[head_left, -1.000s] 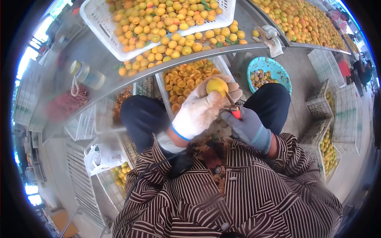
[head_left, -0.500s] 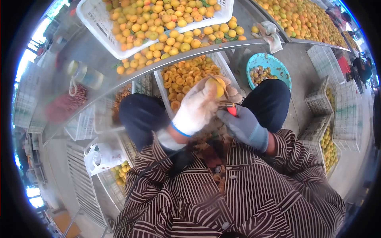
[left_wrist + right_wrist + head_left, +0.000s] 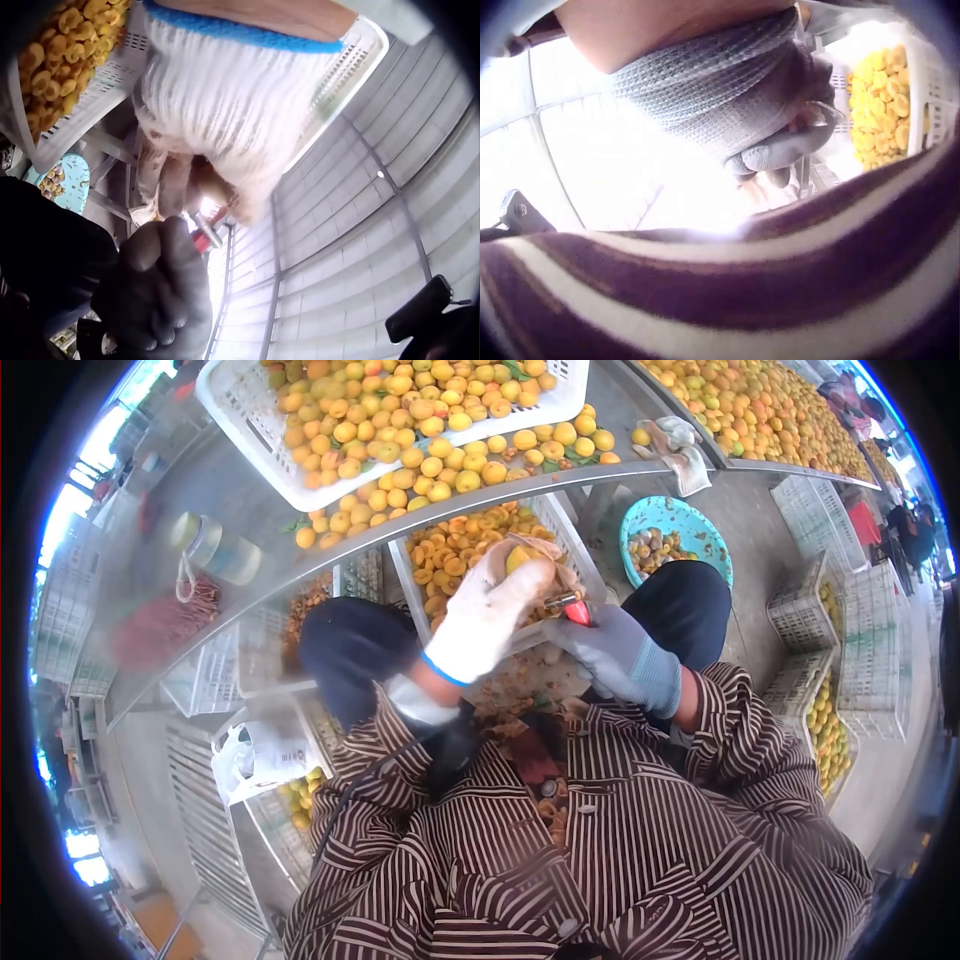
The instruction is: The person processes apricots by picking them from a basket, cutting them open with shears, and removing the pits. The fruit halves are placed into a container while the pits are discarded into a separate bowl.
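In the head view my left hand (image 3: 490,603), in a white knit glove, holds an apricot (image 3: 520,559) in its curled fingers, which partly cover it. My right hand (image 3: 625,652), in a grey glove, grips a small red-handled knife (image 3: 577,611) just to the right of the left hand's fingers. The left wrist view shows the knife's metal part (image 3: 207,229) close below the left fingers. A white crate (image 3: 577,545) of apricot halves (image 3: 437,563) stands just beyond the hands. In the right wrist view the grey fingers (image 3: 780,150) are curled.
A metal table edge (image 3: 440,510) runs beyond the knees, with a heaped white crate (image 3: 245,430) and loose apricots (image 3: 438,490) on it. A turquoise basin (image 3: 708,540) holding pits stands right of the crate of halves. Stacked crates (image 3: 870,650) stand at the far right.
The apricot has shifted left and down with my left hand, and its fingers now cover more of it. The knife, earlier at the apricot, has moved slightly left and sits apart from it.
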Action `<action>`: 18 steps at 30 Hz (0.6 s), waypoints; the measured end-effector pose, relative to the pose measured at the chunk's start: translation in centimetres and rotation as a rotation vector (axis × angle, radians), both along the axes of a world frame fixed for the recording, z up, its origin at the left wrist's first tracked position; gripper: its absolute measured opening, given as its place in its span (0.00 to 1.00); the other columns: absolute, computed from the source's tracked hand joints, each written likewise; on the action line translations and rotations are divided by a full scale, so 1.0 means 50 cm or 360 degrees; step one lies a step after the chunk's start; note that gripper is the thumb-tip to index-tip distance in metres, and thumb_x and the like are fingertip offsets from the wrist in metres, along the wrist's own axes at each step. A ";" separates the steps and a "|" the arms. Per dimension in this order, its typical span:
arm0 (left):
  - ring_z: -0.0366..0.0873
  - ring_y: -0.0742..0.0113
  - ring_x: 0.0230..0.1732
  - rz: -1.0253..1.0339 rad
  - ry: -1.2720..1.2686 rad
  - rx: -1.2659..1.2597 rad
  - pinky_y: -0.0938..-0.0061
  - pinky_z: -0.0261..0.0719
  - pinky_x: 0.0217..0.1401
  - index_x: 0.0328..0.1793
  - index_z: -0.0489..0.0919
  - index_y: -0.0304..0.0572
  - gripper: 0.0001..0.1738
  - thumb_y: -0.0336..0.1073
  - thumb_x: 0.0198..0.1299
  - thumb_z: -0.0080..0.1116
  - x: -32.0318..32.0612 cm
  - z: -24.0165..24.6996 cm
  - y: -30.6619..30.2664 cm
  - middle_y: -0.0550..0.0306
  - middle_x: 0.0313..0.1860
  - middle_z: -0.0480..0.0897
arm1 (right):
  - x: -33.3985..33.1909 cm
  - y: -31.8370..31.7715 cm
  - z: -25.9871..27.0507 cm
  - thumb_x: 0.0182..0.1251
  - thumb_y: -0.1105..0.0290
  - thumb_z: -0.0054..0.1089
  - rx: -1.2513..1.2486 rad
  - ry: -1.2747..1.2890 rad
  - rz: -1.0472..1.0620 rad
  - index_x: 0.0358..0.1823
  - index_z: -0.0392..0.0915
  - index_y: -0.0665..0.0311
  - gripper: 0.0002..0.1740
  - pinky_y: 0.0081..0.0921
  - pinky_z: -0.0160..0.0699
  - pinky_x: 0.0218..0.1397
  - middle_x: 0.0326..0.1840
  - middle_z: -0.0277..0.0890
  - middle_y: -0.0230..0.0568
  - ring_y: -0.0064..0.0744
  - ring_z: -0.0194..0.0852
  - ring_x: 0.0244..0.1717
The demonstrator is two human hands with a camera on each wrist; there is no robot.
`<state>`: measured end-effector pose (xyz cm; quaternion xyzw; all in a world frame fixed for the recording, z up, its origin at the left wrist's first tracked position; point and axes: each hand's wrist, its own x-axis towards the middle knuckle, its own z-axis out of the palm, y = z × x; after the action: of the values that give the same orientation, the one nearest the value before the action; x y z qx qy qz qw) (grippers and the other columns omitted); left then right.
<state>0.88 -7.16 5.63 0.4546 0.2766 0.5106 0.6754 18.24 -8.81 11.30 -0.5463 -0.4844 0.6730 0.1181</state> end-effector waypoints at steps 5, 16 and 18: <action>0.79 0.50 0.57 0.0219 -0.0380 -0.0454 0.58 0.77 0.61 0.63 0.69 0.33 0.33 0.60 0.75 0.38 0.057 0.016 -0.026 0.42 0.55 0.78 | -0.026 -0.027 -0.063 0.70 0.55 0.58 0.0122 0.0289 -0.0303 0.30 0.80 0.65 0.20 0.20 0.58 0.15 0.17 0.69 0.26 0.16 0.59 0.12; 0.79 0.57 0.55 -0.0060 0.0330 0.0007 0.62 0.76 0.61 0.59 0.72 0.33 0.26 0.52 0.73 0.49 -0.018 -0.015 0.021 0.43 0.51 0.80 | 0.002 0.013 0.010 0.70 0.59 0.58 -0.0019 -0.0180 0.0088 0.35 0.79 0.66 0.15 0.20 0.64 0.20 0.20 0.71 0.30 0.19 0.67 0.17; 0.81 0.57 0.52 0.0023 0.0503 0.0054 0.65 0.76 0.61 0.59 0.71 0.32 0.24 0.48 0.73 0.48 -0.019 -0.008 0.025 0.44 0.50 0.81 | -0.007 0.013 0.006 0.70 0.60 0.58 0.0016 -0.0091 0.0019 0.34 0.78 0.65 0.14 0.20 0.63 0.20 0.21 0.70 0.30 0.19 0.66 0.17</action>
<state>-0.06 -5.90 5.22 0.5386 0.3740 0.4423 0.6119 17.90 -8.18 11.60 -0.5620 -0.4941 0.6553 0.1029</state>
